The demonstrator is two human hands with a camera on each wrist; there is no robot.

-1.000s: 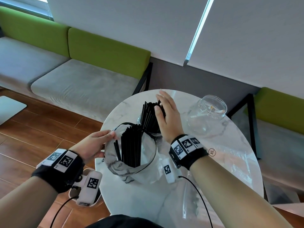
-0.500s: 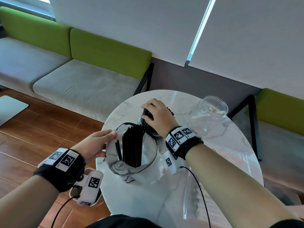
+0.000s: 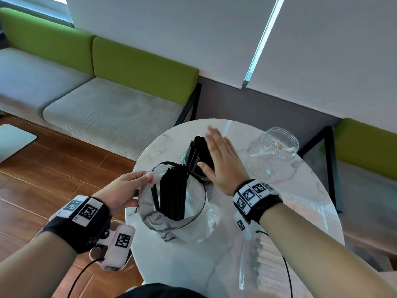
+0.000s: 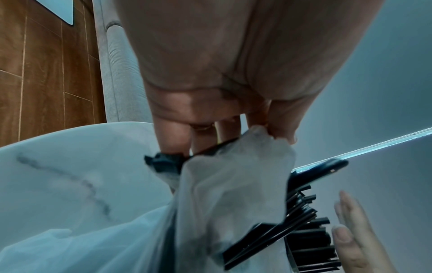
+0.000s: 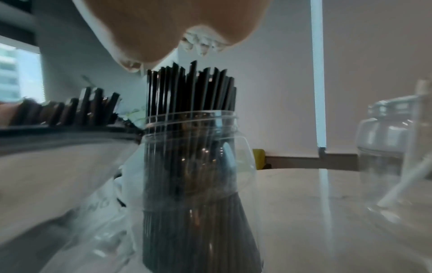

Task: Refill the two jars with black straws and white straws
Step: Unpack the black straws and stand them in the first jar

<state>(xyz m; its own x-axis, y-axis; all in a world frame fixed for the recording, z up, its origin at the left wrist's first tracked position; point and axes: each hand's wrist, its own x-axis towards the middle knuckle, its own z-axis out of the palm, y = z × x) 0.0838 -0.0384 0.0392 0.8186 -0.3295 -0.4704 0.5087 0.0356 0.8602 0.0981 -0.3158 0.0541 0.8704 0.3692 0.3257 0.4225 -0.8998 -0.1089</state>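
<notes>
On the round marble table (image 3: 300, 211) your left hand (image 3: 122, 190) pinches the rim of the clear plastic bag (image 3: 193, 224), holding its mouth wide; a bundle of black straws (image 3: 174, 192) stands inside it, just right of your fingertips. Your right hand (image 3: 223, 160) is flat, fingers straight, grasping nothing, palm over the tops of the black straws in the jar (image 5: 191, 166) directly behind the bag. Well to the right stands the second jar (image 3: 272, 155), with only a few white straws (image 3: 257, 154) inside, apart from both hands.
</notes>
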